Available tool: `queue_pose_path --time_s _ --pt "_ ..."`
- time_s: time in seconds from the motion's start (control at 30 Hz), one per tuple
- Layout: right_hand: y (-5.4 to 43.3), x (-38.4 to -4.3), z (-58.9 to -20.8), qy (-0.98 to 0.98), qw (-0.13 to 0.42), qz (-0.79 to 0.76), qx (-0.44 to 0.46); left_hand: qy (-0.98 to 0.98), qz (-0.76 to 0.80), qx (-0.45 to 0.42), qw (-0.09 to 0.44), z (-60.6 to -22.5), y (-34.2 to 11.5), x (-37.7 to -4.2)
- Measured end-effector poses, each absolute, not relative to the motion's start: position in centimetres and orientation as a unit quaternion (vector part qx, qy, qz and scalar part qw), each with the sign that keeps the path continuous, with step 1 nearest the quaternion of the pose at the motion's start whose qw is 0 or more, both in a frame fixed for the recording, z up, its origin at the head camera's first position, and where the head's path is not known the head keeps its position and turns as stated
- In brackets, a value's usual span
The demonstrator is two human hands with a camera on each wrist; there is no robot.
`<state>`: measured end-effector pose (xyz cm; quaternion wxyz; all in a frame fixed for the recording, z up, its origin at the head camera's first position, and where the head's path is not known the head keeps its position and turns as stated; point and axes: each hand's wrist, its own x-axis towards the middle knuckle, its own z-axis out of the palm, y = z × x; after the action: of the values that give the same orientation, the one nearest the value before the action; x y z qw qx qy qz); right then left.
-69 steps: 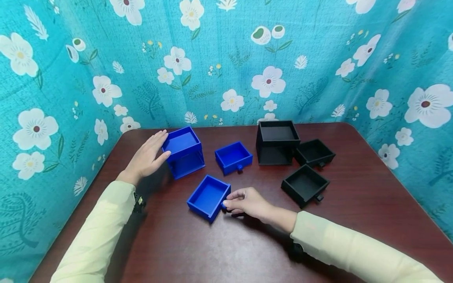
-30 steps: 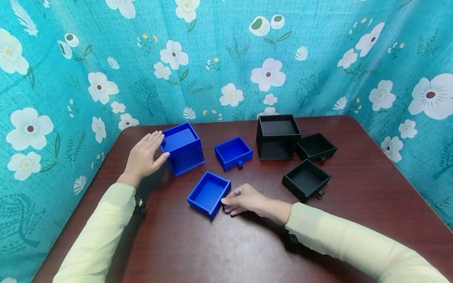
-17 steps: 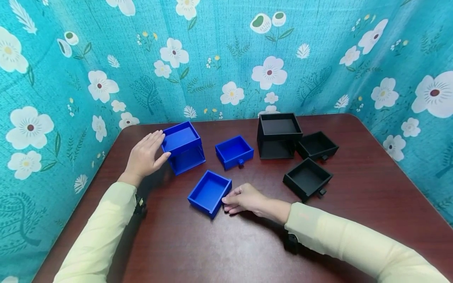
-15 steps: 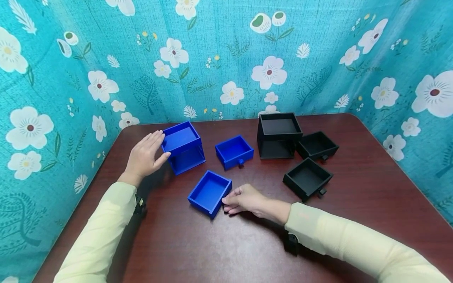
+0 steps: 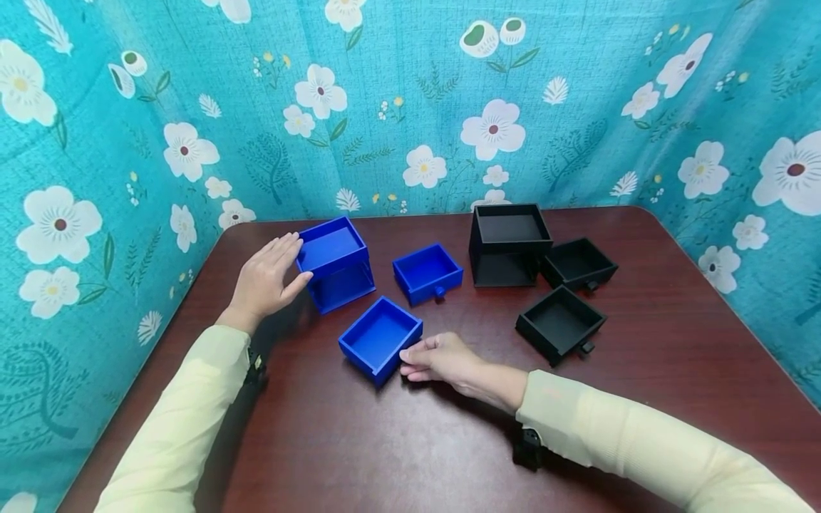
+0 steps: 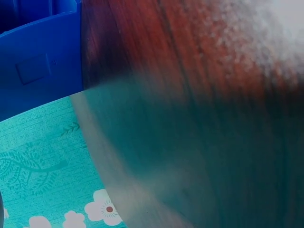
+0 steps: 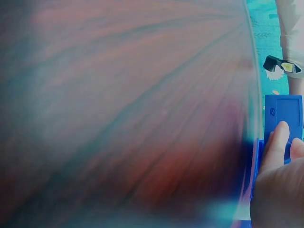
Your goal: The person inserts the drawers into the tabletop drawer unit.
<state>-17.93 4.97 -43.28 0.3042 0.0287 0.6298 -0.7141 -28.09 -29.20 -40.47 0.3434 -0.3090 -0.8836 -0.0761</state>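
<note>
In the head view, my left hand [image 5: 264, 281] rests along the left side of the blue drawer cabinet [image 5: 338, 265], fingers straight and thumb near its front corner. The cabinet's lower bay is an open hollow. My right hand [image 5: 445, 362] pinches the front end of a blue drawer [image 5: 380, 336], covering its knob. That drawer is slightly raised and tilted, with a shadow under its near corner. A second blue drawer [image 5: 428, 273] lies right of the cabinet, its knob facing me. The left wrist view shows a blue wall [image 6: 40, 66] with an embossed rectangle.
A black drawer cabinet [image 5: 509, 246] stands at the back, right of centre. Two black drawers, one behind [image 5: 579, 263] and one nearer [image 5: 560, 324], lie to its right. Everything sits on a brown table [image 5: 398, 456]; a turquoise flowered curtain [image 5: 385, 107] surrounds its far sides.
The blue drawer in my right hand has risen slightly and shifted away from me, its far end leading. My left hand stays at the cabinet. The view has shifted a little.
</note>
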Motion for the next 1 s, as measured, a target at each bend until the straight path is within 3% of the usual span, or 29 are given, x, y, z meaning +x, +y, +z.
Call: queue_pose_path --time_s 0.3,1.0 --pt "4.0 -17.9 -43.1 0.604 0.269 -0.749 0.041 -0.889 -0.087 -0.307 0.328 -40.3 -29.2 -28.1" --pt "0.5 -19.0 -42.9 0.580 0.251 -0.773 0.055 -0.904 -0.090 -0.300 0.291 -39.7 -29.3 -27.7"
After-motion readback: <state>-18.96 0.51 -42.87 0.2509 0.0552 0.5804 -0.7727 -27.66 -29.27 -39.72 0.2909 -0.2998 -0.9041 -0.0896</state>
